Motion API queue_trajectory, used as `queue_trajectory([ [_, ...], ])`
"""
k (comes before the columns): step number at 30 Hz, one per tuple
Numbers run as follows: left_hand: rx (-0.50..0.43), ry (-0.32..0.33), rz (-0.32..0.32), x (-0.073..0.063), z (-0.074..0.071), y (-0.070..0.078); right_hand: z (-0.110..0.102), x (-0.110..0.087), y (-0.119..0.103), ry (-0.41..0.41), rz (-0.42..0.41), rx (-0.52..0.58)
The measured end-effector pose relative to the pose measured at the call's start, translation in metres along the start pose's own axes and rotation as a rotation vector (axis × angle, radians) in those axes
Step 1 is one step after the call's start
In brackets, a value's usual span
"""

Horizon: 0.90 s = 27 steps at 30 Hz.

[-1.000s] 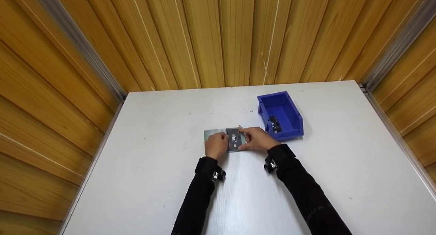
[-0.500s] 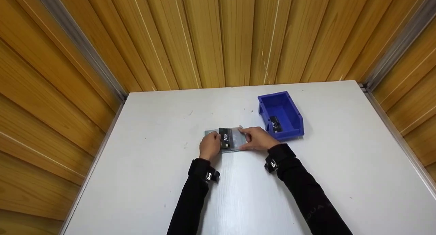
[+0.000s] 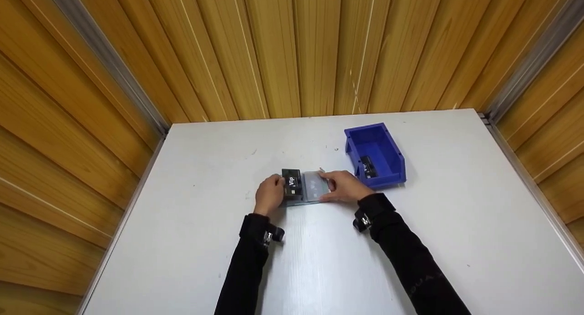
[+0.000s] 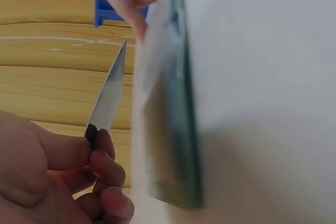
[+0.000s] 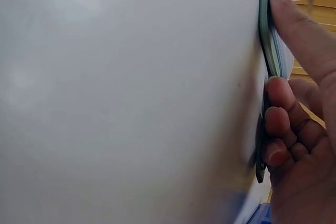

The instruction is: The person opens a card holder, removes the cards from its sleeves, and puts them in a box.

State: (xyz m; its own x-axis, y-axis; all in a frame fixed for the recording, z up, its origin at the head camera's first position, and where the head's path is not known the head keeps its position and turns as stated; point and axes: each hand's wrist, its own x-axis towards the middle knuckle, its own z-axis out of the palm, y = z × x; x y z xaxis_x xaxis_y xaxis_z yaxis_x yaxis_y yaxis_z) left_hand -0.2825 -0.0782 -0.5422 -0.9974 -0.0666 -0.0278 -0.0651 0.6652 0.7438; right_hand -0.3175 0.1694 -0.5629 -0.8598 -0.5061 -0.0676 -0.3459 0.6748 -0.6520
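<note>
Pinches the black card (image 3: pixel 292 183) with the left hand (image 3: pixel 269 194) at frame centre, and holds the card holder (image 3: pixel 314 187) in the right hand (image 3: pixel 347 187). Probably light, stiff, slippery; better to take the black card by its edges.

i see a thin, black rectangular card (image 3: pixel 292 182) marked "vip", tilted, pinched by the left hand (image 3: pixel 269 194), raised off a translucent, green-edged plastic card holder (image 3: pixel 314 187) that lies on the white table (image 3: pixel 191 223), its right end gripped by the right hand (image 3: pixel 346 187).

Left wrist view: card holder (image 4: pixel 185 145) blurred; blue bin (image 4: pixel 107 14) partly hidden.
</note>
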Motion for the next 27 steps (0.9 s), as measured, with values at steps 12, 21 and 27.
queue_trajectory([
  [12, -0.170, 0.000, 0.010, -0.005, -0.021, 0.031, -0.005, -0.001, -0.005, -0.041, 0.029, -0.007],
  [21, -0.183, 0.009, -0.017, -0.005, -0.019, 0.028, -0.004, 0.010, -0.035, 0.172, 0.133, 0.365],
  [27, -0.158, 0.004, -0.013, -0.005, -0.013, 0.028, 0.017, 0.018, -0.067, 0.207, 0.294, 0.829],
])
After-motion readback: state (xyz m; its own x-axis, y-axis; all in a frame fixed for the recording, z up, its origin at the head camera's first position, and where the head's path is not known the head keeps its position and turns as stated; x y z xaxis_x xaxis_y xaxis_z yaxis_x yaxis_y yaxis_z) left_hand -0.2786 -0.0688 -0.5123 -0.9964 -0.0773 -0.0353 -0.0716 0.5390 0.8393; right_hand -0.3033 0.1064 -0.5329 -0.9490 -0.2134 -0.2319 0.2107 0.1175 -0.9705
